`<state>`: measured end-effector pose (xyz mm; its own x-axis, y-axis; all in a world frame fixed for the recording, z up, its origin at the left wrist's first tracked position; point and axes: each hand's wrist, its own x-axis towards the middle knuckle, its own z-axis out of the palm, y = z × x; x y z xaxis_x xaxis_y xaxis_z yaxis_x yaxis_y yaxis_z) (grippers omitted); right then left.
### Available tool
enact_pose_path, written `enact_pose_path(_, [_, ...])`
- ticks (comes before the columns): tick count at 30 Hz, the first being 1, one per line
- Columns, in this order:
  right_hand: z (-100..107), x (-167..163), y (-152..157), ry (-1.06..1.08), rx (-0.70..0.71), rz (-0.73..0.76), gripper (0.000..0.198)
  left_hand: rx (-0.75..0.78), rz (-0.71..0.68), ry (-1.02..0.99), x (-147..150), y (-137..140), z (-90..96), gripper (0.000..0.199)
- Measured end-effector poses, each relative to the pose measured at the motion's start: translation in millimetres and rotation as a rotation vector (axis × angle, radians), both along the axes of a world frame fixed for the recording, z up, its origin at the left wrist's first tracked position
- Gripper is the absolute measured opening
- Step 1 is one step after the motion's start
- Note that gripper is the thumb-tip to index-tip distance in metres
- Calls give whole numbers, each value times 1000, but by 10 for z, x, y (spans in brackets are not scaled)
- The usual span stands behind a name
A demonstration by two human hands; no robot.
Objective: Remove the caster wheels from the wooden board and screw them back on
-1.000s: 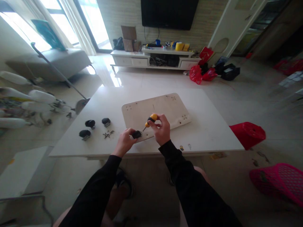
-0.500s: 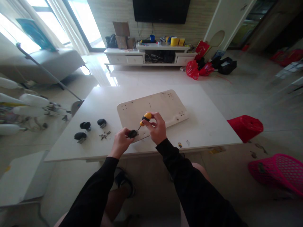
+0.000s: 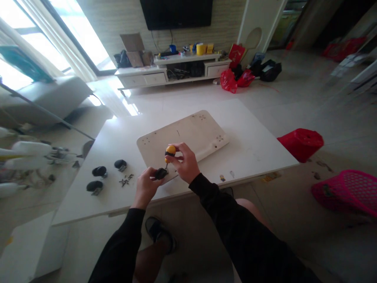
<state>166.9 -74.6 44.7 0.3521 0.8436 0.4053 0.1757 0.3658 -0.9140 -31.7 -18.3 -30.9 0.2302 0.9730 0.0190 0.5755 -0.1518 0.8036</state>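
My left hand (image 3: 146, 186) is closed on a black caster wheel (image 3: 160, 173) at the near left corner of a beige board (image 3: 185, 137). In my right hand (image 3: 185, 162) is a screwdriver with a yellow and black handle (image 3: 170, 151). Its shaft points down and the tip is at the caster's metal plate; whether it sits in a screw is too small to tell. Small holes show near the board's other corners. To the left on the table lie three more casters, one of them (image 3: 120, 165) nearest the board, beside a small pile of screws (image 3: 126, 180).
The white table (image 3: 250, 137) carries all of this. Off its right side stand a red stool or bucket (image 3: 302, 144) and a pink basket (image 3: 347, 192). A white box (image 3: 32, 247) is at the lower left. Beyond lies a TV cabinet (image 3: 141, 80) with red bags (image 3: 228, 80) beside it.
The camera view has turned and tilted. The screwdriver now stands more upright over the caster, its handle closer above it. Both hands keep their hold.
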Motion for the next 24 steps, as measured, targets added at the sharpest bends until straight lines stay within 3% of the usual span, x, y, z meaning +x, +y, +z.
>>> enact_pose_path(24, [3,28,8,-87,-3,66,28,-5,14,42,1,-26,82,35])
